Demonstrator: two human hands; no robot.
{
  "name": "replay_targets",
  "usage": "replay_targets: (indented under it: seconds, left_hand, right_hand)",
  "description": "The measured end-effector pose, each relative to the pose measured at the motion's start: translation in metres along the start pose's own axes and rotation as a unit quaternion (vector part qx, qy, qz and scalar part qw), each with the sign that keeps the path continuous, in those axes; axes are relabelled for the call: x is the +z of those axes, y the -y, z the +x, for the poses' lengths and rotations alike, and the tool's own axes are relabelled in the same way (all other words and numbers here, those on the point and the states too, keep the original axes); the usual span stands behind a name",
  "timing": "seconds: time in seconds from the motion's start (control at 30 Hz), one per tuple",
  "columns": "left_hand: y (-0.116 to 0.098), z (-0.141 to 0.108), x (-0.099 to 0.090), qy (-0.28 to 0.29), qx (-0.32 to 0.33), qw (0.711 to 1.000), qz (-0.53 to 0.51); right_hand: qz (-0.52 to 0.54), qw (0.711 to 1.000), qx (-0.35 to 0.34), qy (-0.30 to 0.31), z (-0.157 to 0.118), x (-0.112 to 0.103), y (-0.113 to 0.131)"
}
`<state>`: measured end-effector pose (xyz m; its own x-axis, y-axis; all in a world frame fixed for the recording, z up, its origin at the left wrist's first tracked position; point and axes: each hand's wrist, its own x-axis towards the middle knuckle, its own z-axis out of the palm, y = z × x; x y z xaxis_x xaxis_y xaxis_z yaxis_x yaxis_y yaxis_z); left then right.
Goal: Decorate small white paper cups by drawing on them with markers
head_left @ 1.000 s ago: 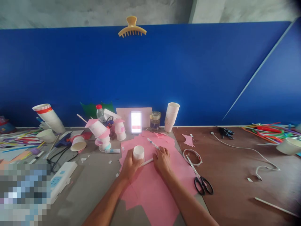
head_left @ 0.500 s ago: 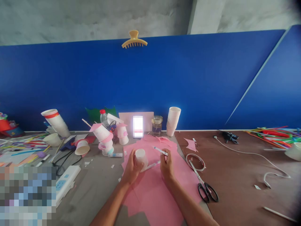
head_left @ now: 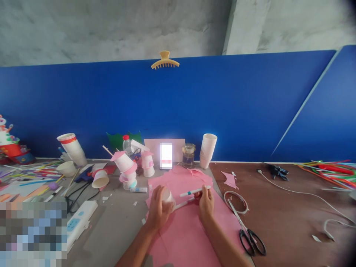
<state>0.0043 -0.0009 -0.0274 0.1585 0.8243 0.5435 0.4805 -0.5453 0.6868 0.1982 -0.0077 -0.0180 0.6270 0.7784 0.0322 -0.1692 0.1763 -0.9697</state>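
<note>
My left hand [head_left: 160, 209] is wrapped over a white paper cup [head_left: 167, 195], its fingers covering much of the cup's left side. To the right, my right hand [head_left: 205, 202] pinches a white marker [head_left: 190, 192] with a teal band, which points left toward the cup. A second white marker [head_left: 184, 203] lies lower, between the two hands, its right end close to the right fingers. Both hands are above pink paper [head_left: 183, 237] spread on the table.
Black-handled scissors [head_left: 251, 241] and a tape roll [head_left: 236, 202] lie right of the paper. Stacked cups [head_left: 208, 150], a jar [head_left: 188, 155] and a bright phone [head_left: 166, 155] stand behind. Pink-trimmed cups [head_left: 125, 165] and a power strip [head_left: 81, 222] are on the left.
My left hand has turned further over the cup. My right hand now holds the marker near its right end, almost level. The whole view has shifted slightly.
</note>
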Motion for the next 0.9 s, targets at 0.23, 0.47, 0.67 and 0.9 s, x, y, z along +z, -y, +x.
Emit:
replay_targets:
  seconds: [0.23, 0.47, 0.67, 0.9]
  left_hand:
    - [0.002, -0.001, 0.006, 0.024, -0.081, 0.995, -0.056]
    - [0.002, 0.007, 0.004, 0.006, -0.143, 0.984, -0.107]
    - [0.002, 0.009, 0.003, -0.019, -0.160, 0.979, -0.127]
    - [0.000, 0.006, 0.009, -0.007, -0.169, 0.975, -0.146]
  right_hand:
    - [0.049, 0.998, 0.049, 0.001, 0.003, 0.002, 0.001]
    - [0.019, 0.997, 0.040, 0.057, -0.003, 0.006, -0.003]
    - [-0.012, 0.995, 0.020, 0.101, -0.004, 0.006, -0.018]
    - [0.003, 0.988, 0.056, 0.142, -0.007, 0.010, -0.012]
